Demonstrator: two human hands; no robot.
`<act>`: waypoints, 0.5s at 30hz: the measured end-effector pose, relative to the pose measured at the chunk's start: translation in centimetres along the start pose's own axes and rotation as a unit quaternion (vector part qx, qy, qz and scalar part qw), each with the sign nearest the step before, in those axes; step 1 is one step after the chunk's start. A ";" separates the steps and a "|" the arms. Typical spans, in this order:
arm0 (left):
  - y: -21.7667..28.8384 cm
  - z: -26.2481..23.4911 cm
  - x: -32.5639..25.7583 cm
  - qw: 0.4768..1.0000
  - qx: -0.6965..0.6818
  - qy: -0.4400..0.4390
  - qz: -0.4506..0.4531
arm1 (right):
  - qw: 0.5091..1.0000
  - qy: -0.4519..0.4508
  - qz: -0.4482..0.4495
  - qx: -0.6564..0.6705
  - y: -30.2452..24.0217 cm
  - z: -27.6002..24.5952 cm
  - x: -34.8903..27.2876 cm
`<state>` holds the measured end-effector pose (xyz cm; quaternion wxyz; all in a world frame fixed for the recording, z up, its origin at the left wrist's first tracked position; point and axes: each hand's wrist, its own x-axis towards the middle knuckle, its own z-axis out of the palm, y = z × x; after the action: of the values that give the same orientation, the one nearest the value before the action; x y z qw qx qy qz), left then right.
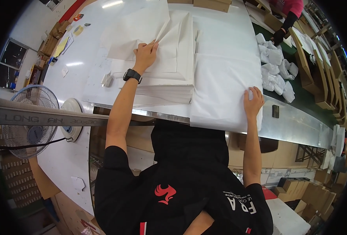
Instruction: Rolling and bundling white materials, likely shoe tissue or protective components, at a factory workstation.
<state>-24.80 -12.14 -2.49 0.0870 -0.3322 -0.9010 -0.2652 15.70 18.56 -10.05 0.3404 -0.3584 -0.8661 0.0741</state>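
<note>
My left hand [145, 55], with a black watch on its wrist, pinches the corner of a thin white paper sheet [142, 27] and lifts it off a thick stack of white paper [169, 84] on the white table [87, 74]. My right hand [253, 102] lies flat, fingers apart, on a separate large white sheet [220, 86] that hangs slightly over the table's metal front edge [294, 125]. The two hands are far apart, one on each pile.
Several crumpled white paper wads [275, 66] lie on a green belt [306, 98] at the right. Another person's pink sleeve and black glove [280, 35] reach in at the top right. Cardboard boxes [310, 70] line the right. A standing fan [28, 117] is at the left.
</note>
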 end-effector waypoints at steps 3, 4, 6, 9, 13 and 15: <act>-0.8 -0.1 0.5 0.998 -0.008 0.046 0.043 | 1.000 -0.003 -0.002 0.004 0.1 0.3 0.4; -1.3 -0.3 0.8 0.997 -0.024 0.066 0.039 | 1.000 -0.010 -0.006 0.009 0.5 0.4 0.5; -1.6 -0.4 1.6 0.993 -0.048 0.096 0.051 | 1.000 -0.016 -0.020 -0.014 1.4 0.3 0.8; -6.9 -3.4 3.2 0.966 -0.180 0.107 0.153 | 0.994 -0.104 -0.015 -0.017 -0.4 0.8 2.2; -6.3 -7.0 2.2 0.979 -0.108 -0.020 0.174 | 0.956 -0.265 0.038 -0.125 -1.6 2.4 4.2; -3.3 -5.9 1.7 0.969 -0.244 -0.035 0.010 | 0.984 -0.157 0.043 0.068 -6.4 4.7 4.2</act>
<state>-28.37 -16.46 1.63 -0.0254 -0.3612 -0.8080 -0.4648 6.87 17.23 -8.94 0.2204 -0.3550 -0.8857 0.2023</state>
